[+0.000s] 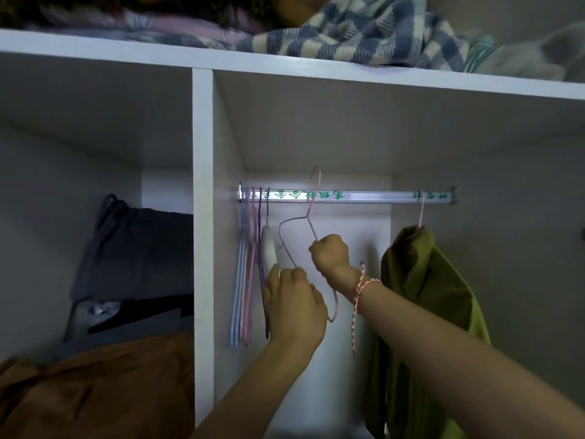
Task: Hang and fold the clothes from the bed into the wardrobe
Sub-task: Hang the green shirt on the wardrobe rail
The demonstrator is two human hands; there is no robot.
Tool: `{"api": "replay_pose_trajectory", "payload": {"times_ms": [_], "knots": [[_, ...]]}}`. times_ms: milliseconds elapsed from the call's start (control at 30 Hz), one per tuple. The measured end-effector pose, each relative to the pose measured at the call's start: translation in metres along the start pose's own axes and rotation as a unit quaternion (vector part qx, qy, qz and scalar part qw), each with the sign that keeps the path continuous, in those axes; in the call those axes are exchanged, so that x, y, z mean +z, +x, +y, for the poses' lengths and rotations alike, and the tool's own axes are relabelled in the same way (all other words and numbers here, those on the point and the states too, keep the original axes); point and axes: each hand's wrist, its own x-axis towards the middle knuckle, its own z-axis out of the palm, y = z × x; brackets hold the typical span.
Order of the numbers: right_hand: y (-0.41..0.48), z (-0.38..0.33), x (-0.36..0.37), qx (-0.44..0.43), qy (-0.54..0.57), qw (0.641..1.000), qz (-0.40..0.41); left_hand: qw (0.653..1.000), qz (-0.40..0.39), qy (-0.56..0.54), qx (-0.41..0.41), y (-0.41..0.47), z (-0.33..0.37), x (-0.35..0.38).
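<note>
Our right hand has its fingers closed round the shoulder of a pink wire hanger, whose hook stands just above the rail, so it looks free. Our left hand is curled low beside the spare hangers; whether it holds anything we cannot tell. To do this well, we should draw the hanger straight out towards us, so its lower wire does not catch the white hanger next to it. A green garment already hangs at the right. An orange cloth and a dark bag fill the left bay, and a checked blanket lies on the shelf above.
</note>
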Motion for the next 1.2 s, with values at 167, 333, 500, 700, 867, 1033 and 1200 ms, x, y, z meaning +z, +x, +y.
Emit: {"api": "replay_pose_trajectory", "payload": {"times_ms": [167, 333, 500, 700, 867, 1033, 1200], "knots": [[-0.017, 0.017, -0.03, 0.0, -0.039, 0.999, -0.003, 0.972, 0.062, -0.227, 0.021, -0.007, 0.031, 0.01], [-0.057, 0.041, -0.093, -0.024, -0.104, 0.994, -0.01, 0.911, 0.021, -0.407, -0.063, -0.024, 0.062, 0.042], [-0.127, 0.075, -0.172, -0.068, -0.267, 0.961, -0.024, 0.942, 0.044, -0.33, 0.044, -0.04, 0.074, 0.096], [-0.271, 0.133, -0.27, 0.092, -0.327, 0.941, 0.005, 0.881, -0.183, -0.311, 0.306, -0.121, 0.093, 0.149], [-0.41, 0.158, -0.33, 0.217, -0.345, 0.91, 0.078, 0.752, -0.316, -0.36, 0.452, -0.255, 0.117, 0.142], [-0.55, 0.175, -0.336, 0.347, -0.34, 0.865, 0.125, 0.651, -0.442, -0.369, 0.495, -0.368, 0.148, 0.101], [-0.684, 0.166, -0.341, 0.439, -0.413, 0.795, 0.07, 0.596, -0.499, -0.275, 0.566, -0.467, 0.207, 0.062]]}}
